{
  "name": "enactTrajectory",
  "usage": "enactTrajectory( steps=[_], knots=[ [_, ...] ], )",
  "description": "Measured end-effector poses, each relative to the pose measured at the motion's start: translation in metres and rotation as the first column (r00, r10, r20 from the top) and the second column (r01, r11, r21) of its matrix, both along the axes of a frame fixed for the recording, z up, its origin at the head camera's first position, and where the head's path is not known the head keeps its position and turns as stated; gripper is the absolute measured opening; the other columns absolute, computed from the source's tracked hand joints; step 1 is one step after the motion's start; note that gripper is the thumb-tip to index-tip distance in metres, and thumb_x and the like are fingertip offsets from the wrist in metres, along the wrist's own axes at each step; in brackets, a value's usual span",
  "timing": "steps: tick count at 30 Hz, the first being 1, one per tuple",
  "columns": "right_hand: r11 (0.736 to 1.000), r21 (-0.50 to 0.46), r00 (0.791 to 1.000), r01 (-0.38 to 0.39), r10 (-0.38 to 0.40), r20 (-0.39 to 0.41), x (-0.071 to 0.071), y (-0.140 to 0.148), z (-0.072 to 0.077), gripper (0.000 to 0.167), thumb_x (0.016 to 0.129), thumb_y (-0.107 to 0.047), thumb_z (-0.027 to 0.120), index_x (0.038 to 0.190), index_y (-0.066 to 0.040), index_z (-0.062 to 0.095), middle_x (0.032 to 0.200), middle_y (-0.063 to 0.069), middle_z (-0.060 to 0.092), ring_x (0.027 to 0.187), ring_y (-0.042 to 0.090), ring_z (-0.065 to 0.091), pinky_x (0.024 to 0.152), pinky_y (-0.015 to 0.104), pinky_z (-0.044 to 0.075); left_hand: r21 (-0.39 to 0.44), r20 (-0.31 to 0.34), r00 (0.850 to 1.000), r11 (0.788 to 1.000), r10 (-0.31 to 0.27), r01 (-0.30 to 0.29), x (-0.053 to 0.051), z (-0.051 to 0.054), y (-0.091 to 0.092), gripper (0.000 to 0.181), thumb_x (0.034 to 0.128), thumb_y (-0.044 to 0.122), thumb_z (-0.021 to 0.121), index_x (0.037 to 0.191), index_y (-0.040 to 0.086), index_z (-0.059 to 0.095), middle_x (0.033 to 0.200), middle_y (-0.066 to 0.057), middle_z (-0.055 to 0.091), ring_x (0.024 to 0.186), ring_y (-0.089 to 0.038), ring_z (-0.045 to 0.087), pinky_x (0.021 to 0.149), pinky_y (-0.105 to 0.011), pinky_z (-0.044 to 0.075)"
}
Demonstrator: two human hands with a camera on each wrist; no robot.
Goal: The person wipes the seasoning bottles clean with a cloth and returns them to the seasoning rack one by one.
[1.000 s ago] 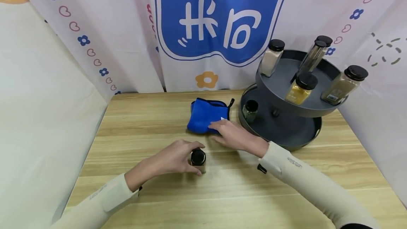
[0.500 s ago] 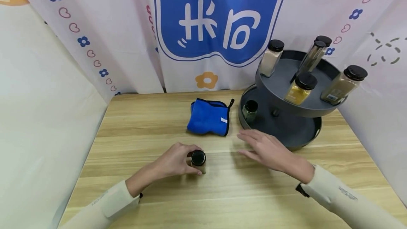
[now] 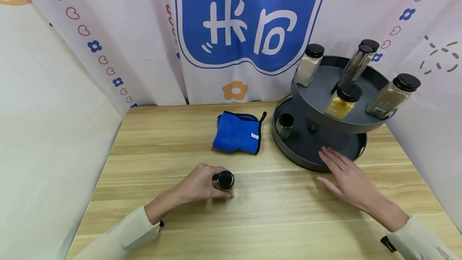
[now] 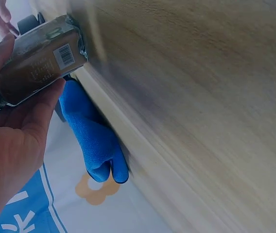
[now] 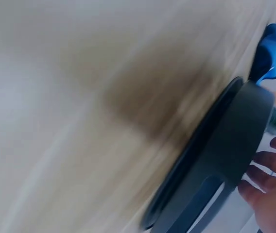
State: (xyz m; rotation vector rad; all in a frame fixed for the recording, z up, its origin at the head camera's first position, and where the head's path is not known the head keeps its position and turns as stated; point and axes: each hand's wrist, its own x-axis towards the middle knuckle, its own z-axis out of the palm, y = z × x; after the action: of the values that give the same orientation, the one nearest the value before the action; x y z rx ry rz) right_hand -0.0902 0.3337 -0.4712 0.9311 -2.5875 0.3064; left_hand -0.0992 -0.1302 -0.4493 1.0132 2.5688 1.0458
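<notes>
My left hand [image 3: 200, 183] grips a square glass spice jar [image 3: 225, 183] with a black lid, upright on the wooden table. In the left wrist view the jar [image 4: 38, 65] shows brown contents and a barcode label, between thumb and fingers. Fairly straight, the fingers of my right hand [image 3: 351, 181] reach over the front rim of the lower tier of a dark grey two-tier rack [image 3: 303, 161]. Nothing is in that hand; whether it touches the rim cannot be told. A small jar with dark green contents [image 3: 285, 126] stands on the lower tier.
A folded blue cloth [image 3: 237, 133] lies at the table's back middle. On the upper tier stand several black-lidded jars, among them a yellow one [image 3: 341, 103], a white one [image 3: 308, 67] and a brown one [image 3: 390, 97]. A printed curtain [image 3: 151, 51] hangs behind the table.
My right hand has left the blue cloth and moved right to the front of the rack's lower tier. The left hand keeps its grip on the jar at nearly the same spot.
</notes>
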Motion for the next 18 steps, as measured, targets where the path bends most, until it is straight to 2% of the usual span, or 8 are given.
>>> enactTrajectory(
  steps=[2, 7, 14, 18],
  knots=[
    [1.000, -0.003, 1.000, 0.001, -0.001, -0.005, 0.003, 0.009, -0.003, 0.081, 0.110, -0.062, 0.040, 0.148, 0.007, 0.054, 0.149, 0.030, 0.056, 0.134, 0.048, 0.054, 0.125, 0.041, 0.029, 0.002, 0.005, 1.000, 1.000, -0.005, 0.005, -0.001, 0.000, 0.000, 0.043, 0.0778, 0.027, 0.097, 0.110, 0.009, 0.076, 0.096, 0.005, 0.079, 0.085, 0.001, 0.068, 0.076, -0.022, 0.057],
    [1.000, 0.015, 1.000, 0.007, -0.007, -0.009, 0.008, 0.027, -0.009, 0.080, 0.110, -0.062, 0.040, 0.149, 0.006, 0.054, 0.149, 0.030, 0.055, 0.136, 0.049, 0.052, 0.129, 0.037, 0.019, 0.002, -0.005, 1.000, 1.000, 0.002, -0.002, -0.006, 0.003, 0.003, 0.041, 0.0771, 0.027, 0.098, 0.107, 0.010, 0.075, 0.091, 0.007, 0.077, 0.078, 0.003, 0.064, 0.072, -0.021, 0.055],
    [0.998, 0.064, 1.000, 0.003, -0.003, 0.003, 0.012, 0.034, -0.017, 0.075, 0.107, -0.057, 0.051, 0.153, 0.003, 0.052, 0.153, 0.027, 0.053, 0.136, 0.048, 0.051, 0.130, 0.043, 0.016, 0.020, -0.030, 0.999, 1.000, 0.017, -0.017, -0.017, 0.012, 0.015, 0.038, 0.0764, 0.028, 0.098, 0.102, 0.012, 0.075, 0.087, 0.012, 0.074, 0.073, 0.002, 0.060, 0.067, -0.021, 0.053],
    [0.997, 0.078, 1.000, 0.018, -0.018, -0.007, 0.014, 0.029, -0.020, 0.078, 0.109, -0.060, 0.045, 0.154, 0.003, 0.050, 0.155, 0.026, 0.052, 0.138, 0.047, 0.051, 0.130, 0.045, 0.017, 0.014, -0.058, 0.998, 1.000, 0.018, -0.017, -0.024, 0.019, 0.026, 0.037, 0.0763, 0.031, 0.098, 0.099, 0.013, 0.074, 0.083, 0.013, 0.071, 0.070, 0.000, 0.057, 0.064, -0.020, 0.051]
  ],
)
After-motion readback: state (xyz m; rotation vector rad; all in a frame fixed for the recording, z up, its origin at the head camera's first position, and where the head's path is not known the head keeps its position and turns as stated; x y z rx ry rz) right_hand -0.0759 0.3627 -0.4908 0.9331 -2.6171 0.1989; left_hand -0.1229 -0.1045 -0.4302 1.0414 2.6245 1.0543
